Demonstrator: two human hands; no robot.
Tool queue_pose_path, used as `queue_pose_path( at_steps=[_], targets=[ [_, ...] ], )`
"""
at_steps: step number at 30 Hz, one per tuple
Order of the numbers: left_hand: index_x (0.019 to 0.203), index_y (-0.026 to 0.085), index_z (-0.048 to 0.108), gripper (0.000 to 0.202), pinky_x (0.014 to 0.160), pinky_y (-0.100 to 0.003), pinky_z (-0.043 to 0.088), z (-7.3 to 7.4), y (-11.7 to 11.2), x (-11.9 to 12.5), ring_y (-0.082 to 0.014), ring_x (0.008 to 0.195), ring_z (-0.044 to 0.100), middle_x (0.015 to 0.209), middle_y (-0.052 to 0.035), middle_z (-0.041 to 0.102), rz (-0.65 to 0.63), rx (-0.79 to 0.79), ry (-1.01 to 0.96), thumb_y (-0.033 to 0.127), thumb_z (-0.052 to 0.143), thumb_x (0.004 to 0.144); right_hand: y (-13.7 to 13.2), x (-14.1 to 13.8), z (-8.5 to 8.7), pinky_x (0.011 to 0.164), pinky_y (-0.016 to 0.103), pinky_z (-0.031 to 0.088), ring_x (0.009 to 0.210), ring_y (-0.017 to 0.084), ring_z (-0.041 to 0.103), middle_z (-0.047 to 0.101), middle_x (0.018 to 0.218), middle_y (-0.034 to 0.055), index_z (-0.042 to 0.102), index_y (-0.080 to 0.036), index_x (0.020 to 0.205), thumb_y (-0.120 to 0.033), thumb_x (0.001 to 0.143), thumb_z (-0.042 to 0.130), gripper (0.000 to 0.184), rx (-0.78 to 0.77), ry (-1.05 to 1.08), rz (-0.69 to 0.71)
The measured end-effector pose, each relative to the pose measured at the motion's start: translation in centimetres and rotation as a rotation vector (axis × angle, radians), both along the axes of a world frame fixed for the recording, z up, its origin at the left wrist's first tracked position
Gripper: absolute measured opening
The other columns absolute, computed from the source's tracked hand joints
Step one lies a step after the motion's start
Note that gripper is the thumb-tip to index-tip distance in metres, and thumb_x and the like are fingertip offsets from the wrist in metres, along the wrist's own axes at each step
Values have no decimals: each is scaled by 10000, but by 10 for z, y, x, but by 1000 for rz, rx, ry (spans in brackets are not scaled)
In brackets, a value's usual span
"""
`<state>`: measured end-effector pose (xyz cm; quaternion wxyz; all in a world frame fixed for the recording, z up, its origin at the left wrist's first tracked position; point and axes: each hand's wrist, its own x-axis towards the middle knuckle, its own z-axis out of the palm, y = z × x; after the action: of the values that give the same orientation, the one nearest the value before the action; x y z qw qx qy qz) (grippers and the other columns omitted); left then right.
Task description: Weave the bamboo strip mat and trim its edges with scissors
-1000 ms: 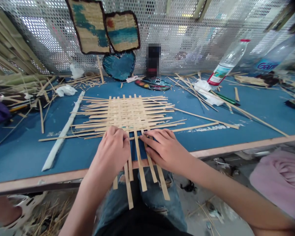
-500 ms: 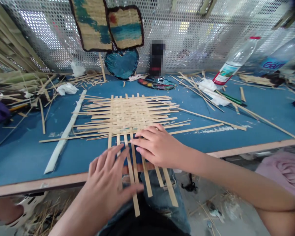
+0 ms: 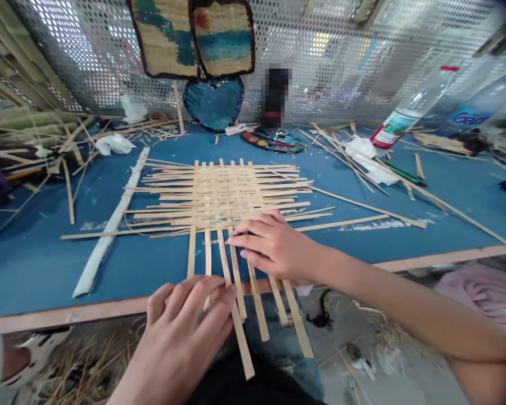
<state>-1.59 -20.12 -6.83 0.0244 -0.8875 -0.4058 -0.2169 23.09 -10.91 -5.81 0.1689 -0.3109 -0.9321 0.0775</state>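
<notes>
A square of woven bamboo strips (image 3: 223,194) lies on the blue table, with loose strip ends sticking out to both sides and toward me. My left hand (image 3: 188,323) is at the table's front edge, its fingers curled over the long lengthwise strips on the left; the parts in its grasp are hidden behind the fingers. Another long strip (image 3: 241,337) runs down past its fingertips and hangs over my lap. My right hand (image 3: 274,247) lies on the strips at the near right edge of the weave, fingers stretched out and palm down.
A pale flat slat (image 3: 113,225) lies left of the weave. Behind stand a blue heart-shaped piece (image 3: 213,104), a paint palette (image 3: 274,140) and a plastic bottle (image 3: 405,115). Loose strips and crumpled tissue (image 3: 369,157) lie at the right. Scraps litter the floor.
My left hand has drawn back toward the table edge and its spread fingers have closed on the strips. The right hand stays on the weave's near edge. The view has shifted slightly.
</notes>
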Motion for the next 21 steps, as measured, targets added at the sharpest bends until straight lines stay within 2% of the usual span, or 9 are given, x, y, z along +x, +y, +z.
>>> queue_pose_path(
  at_steps=[3,6,10,13,17,21],
  targets=[
    [1132,236,703,249,960,-418,363,4,-1,1,-250,1081,619,1172,-56,733,-87,-1,-57,168,483,1039,2,1,-3,1043,431,321,1204,255,547,690,1338,105,699,-156,1295,-297,1084,425,374,6,30,13],
    [1128,216,712,290,984,-418,370,2,1,-4,-238,1091,627,1165,-56,749,-151,17,-93,109,461,1030,2,2,-4,1067,424,334,1262,255,533,672,1394,104,684,-156,1323,-306,1088,419,385,6,26,27],
    [1228,159,696,356,1061,-441,391,1,6,-20,-256,1155,628,1269,-95,738,-267,134,3,69,418,1024,1,2,-2,1078,422,364,1304,240,527,664,1420,101,664,-159,1360,-299,1092,413,393,0,15,38],
    [1276,173,682,399,1089,-434,403,6,8,-36,-256,1194,624,1309,-89,729,-329,157,100,82,385,1026,1,2,-1,1069,420,366,1297,239,536,675,1410,94,668,-148,1359,-288,1092,413,394,6,2,25],
    [1324,218,653,426,1062,-424,422,9,7,-48,-250,1199,635,1321,-63,728,-314,127,111,82,395,1013,1,1,0,1063,426,345,1308,242,525,668,1423,85,663,-163,1373,-303,1094,420,396,-12,-15,22],
    [1299,190,619,360,939,-421,463,1,7,-31,-253,1030,668,1172,-100,741,-206,137,10,68,455,1003,2,2,0,1068,442,317,1292,260,507,634,1462,83,646,-196,1410,-331,1100,420,407,-45,-45,38]
  ],
)
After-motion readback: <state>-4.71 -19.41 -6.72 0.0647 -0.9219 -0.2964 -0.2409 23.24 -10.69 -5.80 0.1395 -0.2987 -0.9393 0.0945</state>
